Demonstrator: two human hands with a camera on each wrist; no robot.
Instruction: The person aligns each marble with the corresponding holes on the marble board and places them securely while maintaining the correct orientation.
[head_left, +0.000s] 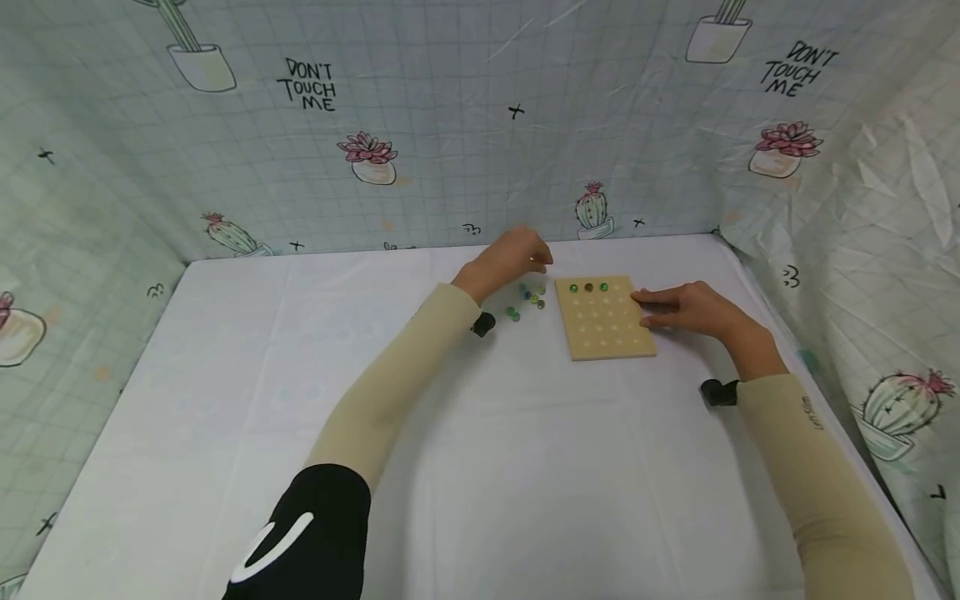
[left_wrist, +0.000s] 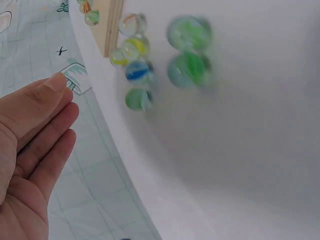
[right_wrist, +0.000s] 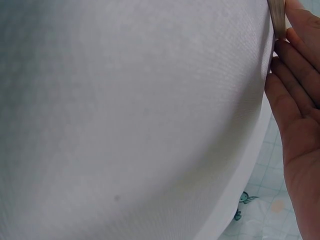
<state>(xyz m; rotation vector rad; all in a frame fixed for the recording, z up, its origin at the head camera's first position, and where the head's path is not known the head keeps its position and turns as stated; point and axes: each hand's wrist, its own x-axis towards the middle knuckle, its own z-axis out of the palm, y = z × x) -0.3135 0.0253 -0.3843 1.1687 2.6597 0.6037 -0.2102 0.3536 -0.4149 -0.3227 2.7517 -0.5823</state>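
My left hand (head_left: 508,257) hovers just beyond a loose group of glass marbles (head_left: 533,296), close to the upper left corner of a square wooden board (head_left: 600,333). In the left wrist view its thumb and fingers (left_wrist: 52,132) lie loosely together, with no marble visible among them. My right hand (head_left: 690,310) pinches the board's right edge between thumb and fingers; the right wrist view catches a bit of that board edge (right_wrist: 277,20). Rows of shallow dimples cover the board. Three marbles (head_left: 588,287) sit along its far row.
Two green marbles (left_wrist: 190,52) lie slightly apart from the other loose ones. White cloth covers the table (head_left: 525,467). A printed curtain (head_left: 450,125) hangs along the table's back edge and down both sides.
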